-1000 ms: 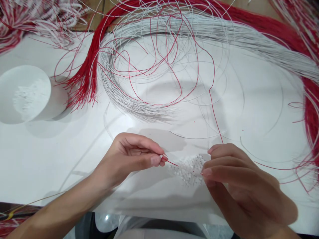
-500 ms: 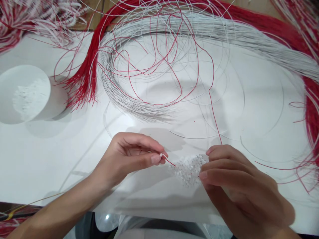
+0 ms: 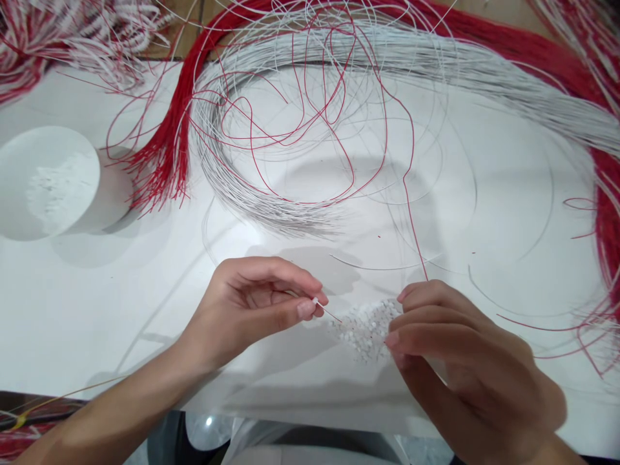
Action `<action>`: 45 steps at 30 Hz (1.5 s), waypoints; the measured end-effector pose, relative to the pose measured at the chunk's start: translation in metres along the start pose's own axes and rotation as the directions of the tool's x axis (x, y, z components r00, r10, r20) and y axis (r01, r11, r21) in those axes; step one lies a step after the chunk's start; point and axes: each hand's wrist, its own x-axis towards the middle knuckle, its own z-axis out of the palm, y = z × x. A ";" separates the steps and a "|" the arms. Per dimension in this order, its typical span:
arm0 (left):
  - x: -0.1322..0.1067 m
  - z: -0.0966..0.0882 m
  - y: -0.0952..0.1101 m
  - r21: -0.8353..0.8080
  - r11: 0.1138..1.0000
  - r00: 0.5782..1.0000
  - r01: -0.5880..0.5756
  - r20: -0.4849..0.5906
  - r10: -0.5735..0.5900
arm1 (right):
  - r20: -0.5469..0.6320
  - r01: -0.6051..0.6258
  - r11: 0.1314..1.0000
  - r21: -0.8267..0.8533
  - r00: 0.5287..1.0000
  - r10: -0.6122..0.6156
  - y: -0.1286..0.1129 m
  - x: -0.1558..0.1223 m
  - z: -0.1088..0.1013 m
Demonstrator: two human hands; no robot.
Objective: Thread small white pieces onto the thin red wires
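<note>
My left hand [image 3: 256, 303] pinches a thin wire end between thumb and forefinger, with a tiny white sleeve [image 3: 315, 301] on it at the fingertips. My right hand [image 3: 465, 349] is curled, fingers pressed together, over the right edge of a small heap of white sleeve pieces [image 3: 363, 329] on the white table [image 3: 97, 303]. A single red wire [image 3: 411, 219] runs from the tangle above down behind my right hand's fingers. What the right fingers grip is hidden.
A big looped bundle of white wires [image 3: 252, 194] and a bundle of red wires [image 3: 165, 155] lie across the back of the table. A white bowl [image 3: 46, 181] with white pieces stands at the left. More red wires [image 3: 605, 213] trail along the right edge.
My right hand has shifted slightly left and down over the heap. The short red wire stretch between the two hands has shortened. The left hand has barely moved.
</note>
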 end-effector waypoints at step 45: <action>0.002 -0.001 -0.020 0.691 0.455 0.827 -0.561 0.447 0.341 | -0.108 -0.011 1.000 0.004 0.994 0.012 0.010 -0.001 -0.004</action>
